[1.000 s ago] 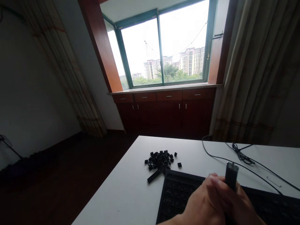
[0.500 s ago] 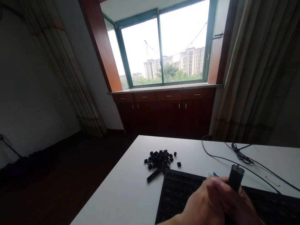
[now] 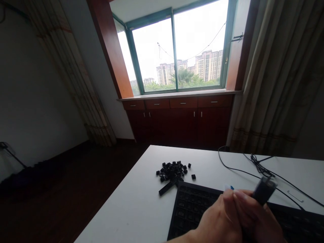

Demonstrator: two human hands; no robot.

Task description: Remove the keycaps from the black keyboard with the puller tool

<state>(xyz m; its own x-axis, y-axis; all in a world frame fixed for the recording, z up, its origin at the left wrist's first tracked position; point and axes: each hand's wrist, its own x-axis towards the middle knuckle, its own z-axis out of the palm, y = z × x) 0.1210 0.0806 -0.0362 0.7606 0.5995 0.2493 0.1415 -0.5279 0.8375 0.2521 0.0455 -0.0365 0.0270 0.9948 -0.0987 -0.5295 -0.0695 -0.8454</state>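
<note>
View: head
Right hand (image 3: 258, 219): clenched round a blurred, dark stubby tool (image 3: 264, 190), above the keyboard (image 3: 192, 209)
Left hand (image 3: 219, 216): pressed against the right; its grip cannot be told
Keycaps (image 3: 172, 172): loose heap on the table (image 3: 126, 216), just past the keyboard
Progress: many off; how many remain, unclear

A green-framed window (image 3: 173, 50) shows high-rise apartment blocks (image 3: 209, 65) above reddish-brown wooden cabinets (image 3: 177, 123).
</note>
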